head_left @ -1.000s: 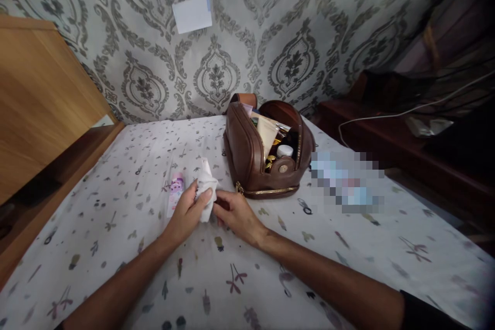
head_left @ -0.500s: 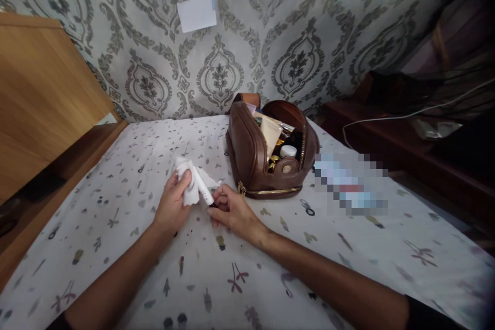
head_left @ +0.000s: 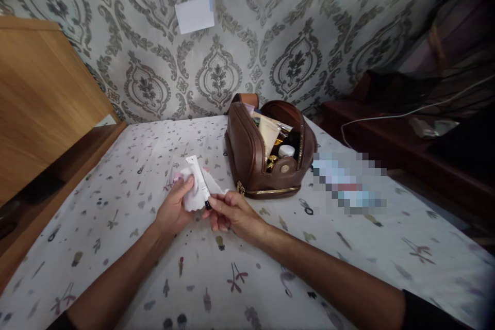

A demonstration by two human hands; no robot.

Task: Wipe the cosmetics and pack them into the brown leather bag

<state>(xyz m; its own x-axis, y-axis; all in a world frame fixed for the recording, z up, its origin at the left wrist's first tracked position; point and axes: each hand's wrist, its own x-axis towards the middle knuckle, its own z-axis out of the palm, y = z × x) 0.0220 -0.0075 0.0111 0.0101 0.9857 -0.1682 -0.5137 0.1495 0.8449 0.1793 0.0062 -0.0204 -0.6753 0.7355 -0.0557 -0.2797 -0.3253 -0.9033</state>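
Observation:
A slim white tube (head_left: 198, 172) with a black cap slants between my hands, its flat end up and away from me. My right hand (head_left: 237, 214) pinches it at the capped lower end. Thumb on top, my left hand (head_left: 172, 211) is closed on a crumpled white tissue (head_left: 189, 197), which lies against the tube and spreads behind it toward my right fingers. Just right of my hands stands a brown toiletry bag (head_left: 247, 149), unzipped. Inside it show a cream-coloured tube (head_left: 267, 133), a white-lidded jar (head_left: 286, 151) and some gold-coloured items.
A white patterned sheet (head_left: 135, 278) covers the surface beneath. Right of the bag lies a blurred-out bluish item (head_left: 348, 180). A wooden cabinet (head_left: 42, 103) borders the left; a dark red ledge (head_left: 371, 134) with a white cable (head_left: 381, 118) borders the right. Patterned wallpaper rises behind.
The tube has turned more upright, with its flat end now showing above the tissue. My right hand has shifted slightly, its thumb now at the black cap. The bag has not moved.

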